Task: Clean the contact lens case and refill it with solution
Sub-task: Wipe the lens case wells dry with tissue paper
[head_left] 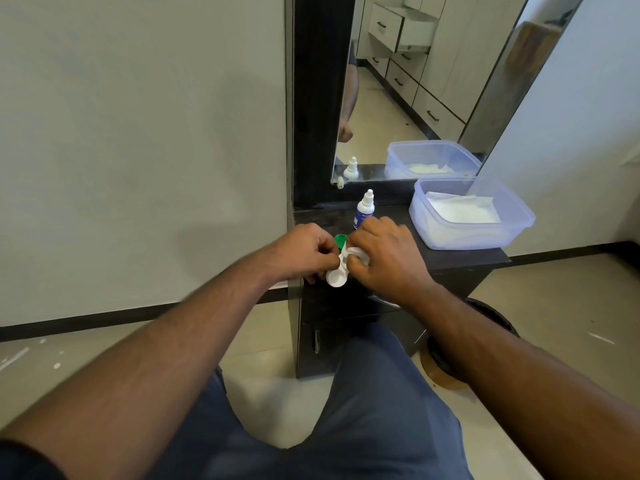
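White lens case (pixel 336 277) pinched by left hand (pixel 304 251); right hand (pixel 388 254) grips tissue (pixel 356 254) against it.

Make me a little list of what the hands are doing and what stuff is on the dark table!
left hand: pinches the white lens case
right hand: grips a white tissue against the case
green cap: behind the case, between the hands
bottle: upright, white cap on, behind the right hand
plastic box: on the table at right, white tissues inside
table: dark, below a mirror
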Tool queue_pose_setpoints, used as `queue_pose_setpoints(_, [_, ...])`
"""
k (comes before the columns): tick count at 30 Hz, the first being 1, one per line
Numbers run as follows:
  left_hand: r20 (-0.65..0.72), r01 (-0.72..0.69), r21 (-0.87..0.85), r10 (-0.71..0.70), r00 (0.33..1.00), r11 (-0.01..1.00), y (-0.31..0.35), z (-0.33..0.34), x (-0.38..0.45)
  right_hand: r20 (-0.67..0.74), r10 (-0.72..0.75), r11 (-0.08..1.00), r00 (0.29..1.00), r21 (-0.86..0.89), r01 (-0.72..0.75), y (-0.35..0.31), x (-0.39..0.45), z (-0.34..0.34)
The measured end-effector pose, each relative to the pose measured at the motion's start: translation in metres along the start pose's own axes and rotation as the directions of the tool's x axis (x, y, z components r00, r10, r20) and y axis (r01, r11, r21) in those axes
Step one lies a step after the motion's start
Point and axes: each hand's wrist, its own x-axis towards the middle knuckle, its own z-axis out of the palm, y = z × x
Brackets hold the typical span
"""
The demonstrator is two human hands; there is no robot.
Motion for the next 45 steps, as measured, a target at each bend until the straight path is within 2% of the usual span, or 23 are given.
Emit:
queue_pose_setpoints(6, [-0.007, -0.049, 0.020, 0.049, 0.999, 0.999, -0.009, 0.008, 0.012, 0.191, 0.062, 0.997, 0.980, 0.036, -0.070, 0.009, 0.010, -0.001])
queue_pose_setpoints(12, [0.071, -0.052, 0.041, 0.049, 0.996, 0.998, -0.008, 0.008, 0.024, 0.281, -0.044, 0.988, 0.959, 0.157, -0.001, 0.014, 0.018, -0.003])
queue_pose_setpoints(14, [0.083, -0.037, 0.019, 0.036, 0.996, 0.999, -0.010, 0.010, 0.026, 0.328, -0.041, 0.990, 0.944, 0.141, -0.006, 0.019, 0.019, -0.002])
queue_pose_setpoints(16, [0.086, -0.018, -0.010, 0.019, 0.996, 1.000, -0.012, 0.011, 0.028, 0.367, 0.019, 0.990, 0.930, 0.122, -0.069, 0.024, 0.020, -0.001])
queue_pose_setpoints(19, [0.107, 0.012, -0.021, -0.010, 0.994, 1.000, -0.012, 0.011, 0.032, 0.439, 0.159, 0.876, 0.884, 0.350, -0.332, 0.028, 0.017, -0.003])
queue_pose_setpoints(21, [0.119, 0.019, -0.023, -0.016, 0.993, 1.000, -0.011, 0.011, 0.033, 0.428, 0.156, 0.829, 0.890, 0.433, -0.353, 0.027, 0.015, -0.003])
queue_pose_setpoints(26, [0.085, 0.020, -0.051, -0.016, 0.996, 0.998, -0.016, 0.016, 0.032, 0.422, 0.021, 0.899, 0.906, 0.388, -0.202, 0.022, 0.017, 0.005])
queue_pose_setpoints(31, [0.039, 0.035, -0.153, -0.029, 0.999, 0.988, -0.021, 0.016, 0.031, 0.413, 0.077, 0.888, 0.907, 0.385, -0.250, 0.031, 0.020, 0.001])
queue_pose_setpoints(40, [0.016, 0.037, -0.220, -0.034, 0.999, 0.975, -0.025, 0.017, 0.031, 0.418, 0.021, 0.925, 0.908, 0.337, -0.177, 0.025, 0.026, 0.004])
queue_pose_setpoints(42, [0.009, 0.047, -0.224, -0.046, 0.999, 0.973, -0.024, 0.018, 0.032, 0.442, 0.059, 0.931, 0.895, 0.298, -0.209, 0.027, 0.028, 0.003])
queue_pose_setpoints(45, [-0.009, 0.052, -0.229, -0.056, 0.998, 0.972, -0.023, 0.019, 0.033, 0.473, 0.187, 0.877, 0.861, 0.314, -0.363, 0.030, 0.027, 0.005])
